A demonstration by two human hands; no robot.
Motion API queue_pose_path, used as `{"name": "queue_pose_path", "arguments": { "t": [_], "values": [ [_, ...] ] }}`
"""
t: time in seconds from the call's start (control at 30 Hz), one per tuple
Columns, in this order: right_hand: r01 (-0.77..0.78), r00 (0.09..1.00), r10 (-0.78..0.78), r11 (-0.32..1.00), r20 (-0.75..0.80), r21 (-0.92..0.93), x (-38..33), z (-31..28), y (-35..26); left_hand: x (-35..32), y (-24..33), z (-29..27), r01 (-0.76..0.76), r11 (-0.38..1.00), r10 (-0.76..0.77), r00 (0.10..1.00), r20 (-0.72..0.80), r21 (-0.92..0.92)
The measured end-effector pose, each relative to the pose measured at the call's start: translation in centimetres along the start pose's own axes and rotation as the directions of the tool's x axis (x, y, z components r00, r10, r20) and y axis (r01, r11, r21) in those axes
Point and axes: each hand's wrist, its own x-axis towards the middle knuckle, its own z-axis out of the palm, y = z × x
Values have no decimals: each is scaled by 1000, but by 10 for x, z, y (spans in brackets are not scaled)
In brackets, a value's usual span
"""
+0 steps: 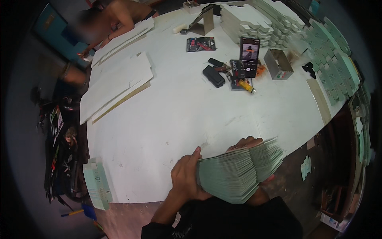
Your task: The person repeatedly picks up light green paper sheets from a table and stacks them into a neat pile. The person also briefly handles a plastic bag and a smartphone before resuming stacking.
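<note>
A thick stack of flat pale-green cardboard box blanks point(229, 175) is held between my two hands at the table's near edge. My left hand point(185, 173) presses against the stack's left side, thumb pointing up and the palm along the edges. Behind the stack, the fingers of my right hand point(248, 142) curl over its far side, while a fingertip shows at its right end; the rest of that hand is hidden. The blanks fan out a little toward the right, with a step between two sections. Below the stack are my dark sleeves.
On the white table point(171, 119) lie large white sheets point(119, 85) at left and a small green stack point(95, 183) at the near-left corner. A propped phone point(249, 55), keys, a yellow lighter point(246, 86) and a metal box point(278, 64) stand farther back. White stacks point(254, 28) fill the far right. Another person point(123, 18) leans in at far left.
</note>
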Motion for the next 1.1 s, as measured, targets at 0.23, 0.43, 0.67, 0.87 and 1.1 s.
{"name": "queue_pose_path", "arguments": {
  "t": [0.23, 0.43, 0.67, 0.87, 1.1],
  "values": [
    [-185, 979, 199, 959, 45, -214, -13, -11, 3, -32, -10, 7, 239, 854, -253, 967, 34, -462],
    [-219, 974, 177, 614, -138, -758, -22, -2, 30, -103, -36, 29, 321, 866, -312, 946, 87, -383],
    [-104, 995, 65, 544, -82, -832, -26, -33, 46, -95, -23, 38, 329, 791, -383, 924, 0, -517],
    [-44, 999, 45, 324, -31, -945, -12, -70, 15, 2, -35, -33, 481, 864, -453, 872, 185, -148],
    [292, 935, 181, 93, 304, -952, 13, -7, 15, -5, -74, -10, 25, 930, -216, 845, 489, 367]
  ]
}}
